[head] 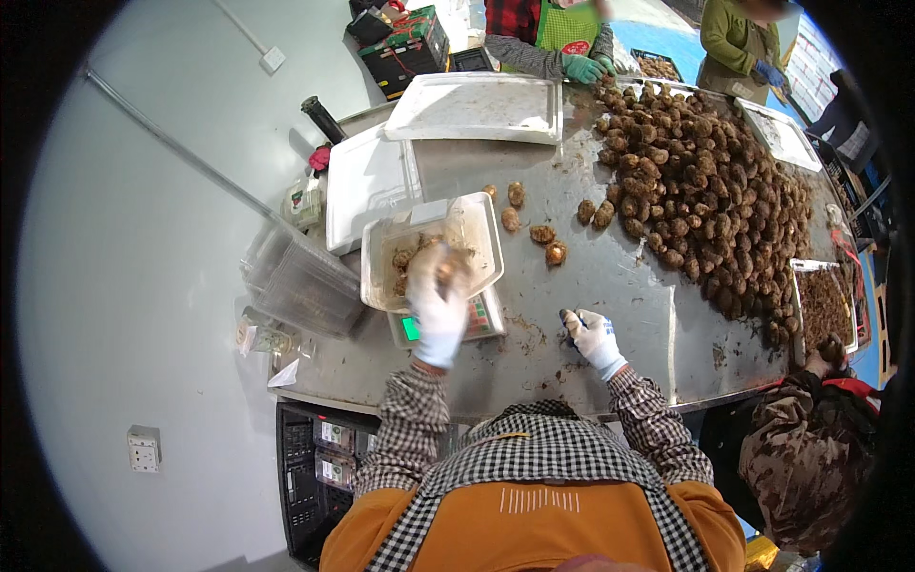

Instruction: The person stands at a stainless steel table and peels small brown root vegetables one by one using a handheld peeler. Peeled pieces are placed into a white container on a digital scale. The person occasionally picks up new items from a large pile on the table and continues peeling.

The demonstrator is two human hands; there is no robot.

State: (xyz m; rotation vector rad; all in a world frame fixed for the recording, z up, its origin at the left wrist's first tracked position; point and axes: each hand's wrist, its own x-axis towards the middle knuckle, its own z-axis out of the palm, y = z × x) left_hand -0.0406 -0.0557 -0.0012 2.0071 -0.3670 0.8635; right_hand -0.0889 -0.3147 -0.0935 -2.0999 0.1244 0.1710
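Note:
My left hand (437, 307), in a white glove and blurred by motion, is over the white plastic tray (492, 247) on a digital scale (486, 320). Its fingers are around a brown taro corm (453, 270). Several more taro corms (402, 259) lie in the tray, inside what looks like a clear plastic container. My right hand (593, 339), gloved white with a blue palm, rests low over the steel table, fingers curled; whether it holds something small and dark is unclear. Several loose corms (555, 252) lie between the tray and a large heap of taro corms (704, 186).
White foam lids (475, 107) lie behind the scale. Stacked clear plastic containers (307, 282) lean at the left by the wall. A foam box of brown debris (826, 304) stands at the right, beside a co-worker's sleeve. Two other people stand across the steel table (593, 386). A black crate is below its left edge.

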